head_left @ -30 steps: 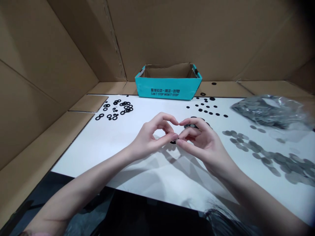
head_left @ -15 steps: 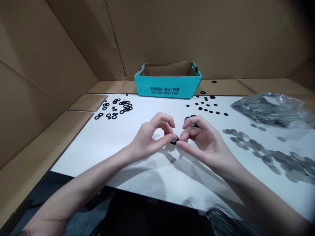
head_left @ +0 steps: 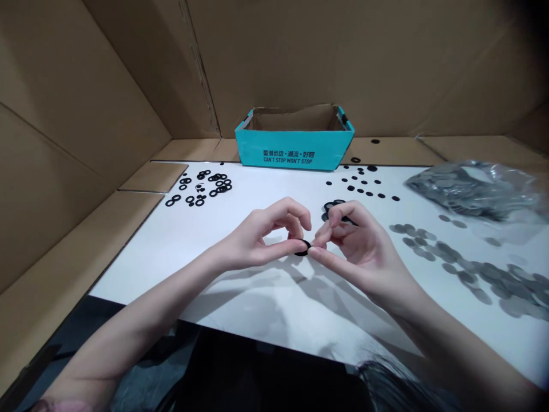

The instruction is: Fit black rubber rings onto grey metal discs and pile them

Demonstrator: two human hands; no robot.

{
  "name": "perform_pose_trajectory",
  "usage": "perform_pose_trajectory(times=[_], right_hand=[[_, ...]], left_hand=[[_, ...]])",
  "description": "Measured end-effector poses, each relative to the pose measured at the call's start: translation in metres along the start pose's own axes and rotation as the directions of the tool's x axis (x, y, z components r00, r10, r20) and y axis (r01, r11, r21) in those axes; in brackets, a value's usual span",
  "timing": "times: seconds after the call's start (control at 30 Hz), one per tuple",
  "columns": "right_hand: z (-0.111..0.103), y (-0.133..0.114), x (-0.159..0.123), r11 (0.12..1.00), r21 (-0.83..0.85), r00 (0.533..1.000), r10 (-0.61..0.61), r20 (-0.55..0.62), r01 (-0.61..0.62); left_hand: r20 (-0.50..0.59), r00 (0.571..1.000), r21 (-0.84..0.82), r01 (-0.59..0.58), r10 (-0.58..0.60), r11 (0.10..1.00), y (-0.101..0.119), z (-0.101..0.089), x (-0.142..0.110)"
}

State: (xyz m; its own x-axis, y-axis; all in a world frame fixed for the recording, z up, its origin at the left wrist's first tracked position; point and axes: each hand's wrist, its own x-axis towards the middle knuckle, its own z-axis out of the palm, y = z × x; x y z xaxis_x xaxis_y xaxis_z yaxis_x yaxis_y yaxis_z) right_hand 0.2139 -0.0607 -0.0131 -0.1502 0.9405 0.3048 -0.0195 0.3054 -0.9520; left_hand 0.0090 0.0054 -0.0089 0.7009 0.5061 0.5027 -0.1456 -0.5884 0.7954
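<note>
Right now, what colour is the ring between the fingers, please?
The ring is black, in the head view.

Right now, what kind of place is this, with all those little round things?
It looks like a small makeshift work spot for handling parts, maybe in a workshop. A white tabletop is walled in by cardboard sheets, with loose black rings on it and a plastic bag of grey discs.

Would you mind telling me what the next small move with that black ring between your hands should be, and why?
I would probably tighten the pinch on the black ring first. It appears held only at its edge, between the thumb tips of the left hand and right hand, so it could slip.
</note>
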Motion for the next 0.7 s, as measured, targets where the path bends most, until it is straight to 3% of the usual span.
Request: perform_pose_trajectory(times=[0.5, 0.7], right_hand=[[-0.0032, 0.0005, -0.0015, 1.000, -0.025, 1.000, 0.000, 0.013, 0.001], [0.0013, 0.0002, -0.0013, 1.000, -0.012, 1.000, -0.002, -0.011, 0.002]], left_hand=[[-0.039, 0.999, -0.043, 0.002, -0.003, 0.999, -0.0015, 0.0039, 0.0005], [0.025, 1.000, -0.033, 0.010, -0.009, 0.999, 0.0016, -0.0006, 0.0019]])
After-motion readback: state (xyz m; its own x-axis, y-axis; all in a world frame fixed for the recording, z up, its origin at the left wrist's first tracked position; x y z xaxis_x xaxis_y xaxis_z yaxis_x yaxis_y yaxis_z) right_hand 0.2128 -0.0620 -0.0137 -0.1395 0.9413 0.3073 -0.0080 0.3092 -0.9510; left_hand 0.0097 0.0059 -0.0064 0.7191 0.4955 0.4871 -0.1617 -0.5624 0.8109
